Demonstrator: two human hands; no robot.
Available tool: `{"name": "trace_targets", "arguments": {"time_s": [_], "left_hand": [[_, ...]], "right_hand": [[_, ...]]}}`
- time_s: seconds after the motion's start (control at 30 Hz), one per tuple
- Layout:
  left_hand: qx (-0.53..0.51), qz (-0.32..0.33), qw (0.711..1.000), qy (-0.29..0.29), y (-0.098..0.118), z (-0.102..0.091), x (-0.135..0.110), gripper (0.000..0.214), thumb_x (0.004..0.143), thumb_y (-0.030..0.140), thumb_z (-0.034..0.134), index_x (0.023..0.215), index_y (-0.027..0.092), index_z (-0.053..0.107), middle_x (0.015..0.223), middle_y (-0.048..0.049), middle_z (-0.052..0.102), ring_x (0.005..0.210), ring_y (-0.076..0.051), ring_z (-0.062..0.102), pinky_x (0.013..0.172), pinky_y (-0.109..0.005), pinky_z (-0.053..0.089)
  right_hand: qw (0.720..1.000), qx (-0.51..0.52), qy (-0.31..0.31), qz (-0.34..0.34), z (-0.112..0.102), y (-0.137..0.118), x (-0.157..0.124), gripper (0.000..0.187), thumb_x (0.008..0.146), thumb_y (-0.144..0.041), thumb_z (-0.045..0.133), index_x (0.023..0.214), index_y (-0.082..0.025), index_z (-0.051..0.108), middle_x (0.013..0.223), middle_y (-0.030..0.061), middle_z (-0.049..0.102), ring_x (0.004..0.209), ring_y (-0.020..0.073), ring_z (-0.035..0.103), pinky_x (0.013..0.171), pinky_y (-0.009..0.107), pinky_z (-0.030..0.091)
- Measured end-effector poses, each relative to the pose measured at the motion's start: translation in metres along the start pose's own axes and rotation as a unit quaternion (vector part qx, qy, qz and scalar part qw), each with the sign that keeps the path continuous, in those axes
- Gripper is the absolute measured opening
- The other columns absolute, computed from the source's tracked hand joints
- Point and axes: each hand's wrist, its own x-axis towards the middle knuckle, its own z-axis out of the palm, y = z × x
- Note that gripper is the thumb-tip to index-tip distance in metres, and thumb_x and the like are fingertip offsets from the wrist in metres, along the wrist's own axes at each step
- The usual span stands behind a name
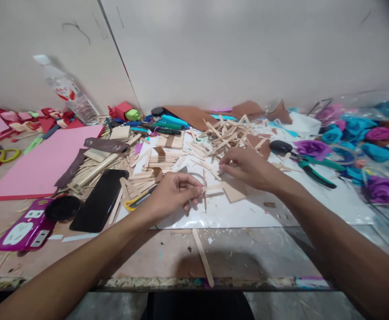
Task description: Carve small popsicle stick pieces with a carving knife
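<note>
My left hand (174, 192) is closed in a pinch on a thin wooden stick (204, 192) that stands nearly upright over a white sheet (244, 212). My right hand (246, 168) hovers just right of it, fingers curled toward the heap of loose craft sticks (226, 134); whether it holds one I cannot make out. A small flat wooden piece (233, 191) lies under the right hand. Stacked stick panels (163, 158) lie behind the left hand.
A black phone (99, 205), a purple power strip (24, 231) and a pink sheet (44, 162) lie at the left. A plastic bottle (68, 91) leans on the wall. Green-handled pliers (309, 168) and paper flowers (364, 138) fill the right. One stick (203, 257) lies near the table's front edge.
</note>
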Motion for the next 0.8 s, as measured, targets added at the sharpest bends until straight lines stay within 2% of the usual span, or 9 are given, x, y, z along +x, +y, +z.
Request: {"name": "trace_targets", "arguments": {"time_s": [0.13, 0.23, 0.37, 0.47, 0.53, 0.6, 0.67, 0.7, 0.8], "left_hand": [[0.003, -0.005, 1.0, -0.006, -0.008, 0.011, -0.001, 0.018, 0.087, 0.024, 0.079, 0.095, 0.011, 0.069, 0.075, -0.0047, 0.074, 0.056, -0.01, 0.065, 0.041, -0.014, 0.047], [0.007, 0.0, 1.0, -0.006, -0.012, 0.023, -0.003, 0.018, 0.087, 0.027, 0.077, 0.091, 0.013, 0.067, 0.075, -0.0048, 0.073, 0.055, -0.01, 0.065, 0.039, -0.014, 0.043], [0.034, 0.028, 0.999, -0.008, -0.012, 0.035, -0.003, 0.016, 0.089, 0.027, 0.074, 0.087, 0.012, 0.067, 0.073, -0.003, 0.072, 0.053, -0.008, 0.063, 0.047, -0.015, 0.046], [0.047, 0.037, 0.998, 0.012, -0.011, 0.042, -0.001, 0.014, 0.089, 0.026, 0.073, 0.088, 0.013, 0.067, 0.073, -0.0007, 0.069, 0.05, -0.008, 0.063, 0.05, -0.017, 0.048], [0.053, 0.033, 0.998, 0.023, -0.011, 0.046, 0.001, 0.013, 0.09, 0.026, 0.071, 0.089, 0.014, 0.067, 0.076, -0.0003, 0.069, 0.05, -0.009, 0.065, 0.049, -0.019, 0.047], [0.079, 0.031, 0.996, 0.033, -0.013, 0.049, 0.002, 0.011, 0.092, 0.027, 0.069, 0.09, 0.016, 0.068, 0.071, 0.0016, 0.067, 0.049, -0.01, 0.065, 0.048, -0.02, 0.046], [0.123, 0.036, 0.991, 0.047, -0.016, 0.051, 0.003, 0.011, 0.094, 0.029, 0.066, 0.092, 0.019, 0.07, 0.059, 0.0044, 0.062, 0.047, -0.011, 0.062, 0.047, -0.02, 0.042], [0.148, 0.041, 0.987, 0.055, -0.018, 0.051, 0.003, 0.012, 0.095, 0.029, 0.066, 0.092, 0.02, 0.071, 0.054, 0.0056, 0.059, 0.045, -0.011, 0.059, 0.047, -0.02, 0.04], [0.214, 0.071, 0.971, 0.075, -0.021, 0.051, 0.003, 0.012, 0.096, 0.028, 0.067, 0.092, 0.021, 0.075, 0.053, 0.0059, 0.059, 0.043, -0.009, 0.052, 0.047, -0.021, 0.036]], "right_hand": [[0.995, -0.075, -0.063, -0.026, 0.001, 0.007, -0.002, 0.018, 0.1, -0.021, 0.06, 0.094, -0.017, 0.077, 0.099, 0.0106, 0.072, 0.09, 0.0229, 0.06, 0.081, 0.036, 0.04], [0.987, -0.131, -0.086, -0.034, 0.0, 0.011, 0.0, 0.018, 0.1, -0.021, 0.061, 0.094, -0.02, 0.078, 0.111, 0.013, 0.07, 0.103, 0.0285, 0.054, 0.088, 0.041, 0.036], [0.98, -0.173, -0.097, -0.034, -0.01, 0.012, 0.003, 0.024, 0.106, -0.026, 0.053, 0.099, -0.019, 0.076, 0.104, 0.0134, 0.072, 0.112, 0.0332, 0.051, 0.09, 0.043, 0.035], [0.975, -0.177, -0.127, -0.033, -0.021, 0.012, -0.001, 0.03, 0.109, -0.025, 0.045, 0.124, -0.022, 0.072, 0.104, 0.0118, 0.074, 0.1, 0.029, 0.06, 0.082, 0.039, 0.039], [0.974, -0.175, -0.14, -0.015, -0.028, 0.012, -0.01, 0.042, 0.108, -0.021, 0.042, 0.147, -0.024, 0.059, 0.104, 0.0116, 0.076, 0.086, 0.0258, 0.064, 0.074, 0.036, 0.041], [0.978, -0.159, -0.137, 0.012, -0.037, 0.011, -0.02, 0.053, 0.105, -0.018, 0.042, 0.158, -0.025, 0.046, 0.1, 0.0107, 0.076, 0.08, 0.0257, 0.065, 0.07, 0.035, 0.042], [0.985, -0.098, -0.143, 0.026, -0.048, 0.008, -0.029, 0.054, 0.103, -0.018, 0.043, 0.156, -0.026, 0.046, 0.104, 0.0102, 0.076, 0.085, 0.0259, 0.068, 0.072, 0.034, 0.046], [0.984, -0.052, -0.169, 0.028, -0.053, 0.005, -0.032, 0.048, 0.102, -0.019, 0.043, 0.15, -0.026, 0.051, 0.107, 0.0098, 0.076, 0.084, 0.0247, 0.068, 0.072, 0.033, 0.048], [0.983, 0.036, -0.177, 0.034, -0.064, -0.002, -0.035, 0.022, 0.103, -0.029, 0.049, 0.114, -0.023, 0.067, 0.095, 0.0072, 0.074, 0.077, 0.0208, 0.065, 0.067, 0.031, 0.048]]}}
